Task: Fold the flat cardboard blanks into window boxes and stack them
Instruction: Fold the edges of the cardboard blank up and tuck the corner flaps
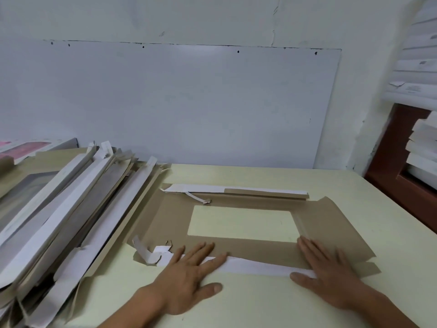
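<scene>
Both hands flat on one blank, pressing its near flap down

I'm looking at a flat brown cardboard blank with a rectangular window cut-out (pixel 238 233) lying brown side up in the middle of the pale yellow tabletop (pixel 260 301). My left hand (pixel 189 278) is spread with straight fingers on the white folded-over near flap (pixel 250 266), and my right hand (pixel 331 273) lies flat the same way at the flap's right end, so neither one is gripping anything, just pressing. The far flap (pixel 236 191) is folded over too, white side showing. Just left of the blank, a slumped pile of brown-and-white flat blanks (pixel 71 209) leans across the tabletop's left side. At far right, white folded boxes (pixel 421 147) are stacked on a reddish-brown shelf (pixel 390 162).
</scene>
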Tool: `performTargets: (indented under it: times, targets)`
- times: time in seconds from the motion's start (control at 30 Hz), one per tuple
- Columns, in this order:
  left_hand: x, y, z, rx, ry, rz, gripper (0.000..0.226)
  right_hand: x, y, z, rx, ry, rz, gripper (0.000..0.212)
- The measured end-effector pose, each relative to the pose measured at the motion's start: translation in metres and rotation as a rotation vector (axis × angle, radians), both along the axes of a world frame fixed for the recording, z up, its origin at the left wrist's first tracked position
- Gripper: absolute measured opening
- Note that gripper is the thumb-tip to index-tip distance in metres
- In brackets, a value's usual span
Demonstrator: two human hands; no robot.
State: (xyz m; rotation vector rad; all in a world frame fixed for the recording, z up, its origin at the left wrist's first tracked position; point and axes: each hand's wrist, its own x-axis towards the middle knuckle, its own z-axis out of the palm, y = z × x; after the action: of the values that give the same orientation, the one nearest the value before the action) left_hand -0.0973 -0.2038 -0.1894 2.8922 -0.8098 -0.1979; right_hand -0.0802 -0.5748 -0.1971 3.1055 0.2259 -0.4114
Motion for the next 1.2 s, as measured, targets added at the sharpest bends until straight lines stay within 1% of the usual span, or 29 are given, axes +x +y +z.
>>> performTargets:
  times: [0.1,0.17,0.2,0.27,0.3,0.37,0.43,0.5,0.53,0.6,0.63,0.67,0.7,0.77,0.83,0.9,0.97,1.03,1.13,1.2]
  targets:
    - [0.008,0.001,0.001,0.061,-0.140,-0.013,0.061,-0.006,-0.002,0.005,0.097,-0.066,0.033,0.089]
    - [0.014,-0.002,0.004,0.105,-0.198,0.000,0.060,-0.013,0.006,0.008,0.110,-0.247,0.134,0.081]
    - [0.017,-0.004,0.006,0.130,-0.215,0.007,0.058,-0.015,0.011,0.011,0.112,-0.353,0.201,0.071]
    - [0.023,-0.009,0.010,0.170,-0.249,0.001,0.051,-0.017,0.023,0.015,0.119,-0.544,0.341,0.043]
    - [0.025,-0.011,0.013,0.183,-0.264,-0.017,0.048,-0.016,0.029,0.013,0.126,-0.604,0.371,0.034]
    - [0.030,-0.014,0.018,0.174,-0.285,-0.063,0.046,-0.014,0.040,0.014,0.162,-0.590,0.373,0.025]
    - [0.034,-0.017,0.023,0.115,-0.303,-0.060,0.047,-0.011,0.046,0.016,0.248,-0.539,0.352,0.012]
    - [0.039,-0.018,0.027,0.102,-0.287,-0.001,0.045,-0.004,0.046,0.019,0.277,-0.445,0.284,0.025]
    - [0.041,-0.018,0.029,0.127,-0.270,0.044,0.044,0.000,0.047,0.021,0.269,-0.398,0.248,0.029]
    - [0.043,-0.022,0.029,0.249,-0.255,0.158,0.043,0.008,0.052,0.023,0.299,-0.307,0.165,0.027]
    - [0.043,-0.027,0.027,0.305,-0.262,0.204,0.042,0.012,0.055,0.021,0.309,-0.293,0.138,0.026]
    - [0.043,-0.032,0.023,0.332,-0.278,0.222,0.039,0.016,0.060,0.019,0.287,-0.285,0.127,0.029]
    - [0.041,-0.039,0.018,0.318,-0.283,0.207,0.037,0.020,0.065,0.016,0.226,-0.282,0.137,0.035]
    - [0.036,-0.053,0.006,0.185,-0.207,0.128,0.047,0.023,0.083,0.008,0.123,-0.287,0.179,0.044]
    - [0.033,-0.063,-0.003,0.075,-0.069,0.088,0.059,0.021,0.104,0.002,0.099,-0.191,0.216,0.052]
    - [0.036,-0.062,-0.010,0.072,-0.012,0.082,0.065,0.018,0.117,-0.005,0.086,-0.066,0.222,0.063]
    - [0.041,-0.047,-0.014,0.085,0.005,0.107,0.068,0.020,0.108,-0.008,0.054,-0.039,0.179,0.067]
    - [0.048,-0.020,-0.014,0.085,0.044,0.156,0.071,0.022,0.085,-0.007,0.026,-0.042,0.108,0.066]
    - [0.057,0.028,-0.014,0.094,0.074,0.269,0.081,0.021,0.038,-0.007,-0.004,-0.036,-0.005,0.064]
    - [0.060,0.053,-0.014,0.122,0.057,0.356,0.086,0.015,0.015,-0.004,0.011,-0.036,-0.011,0.061]
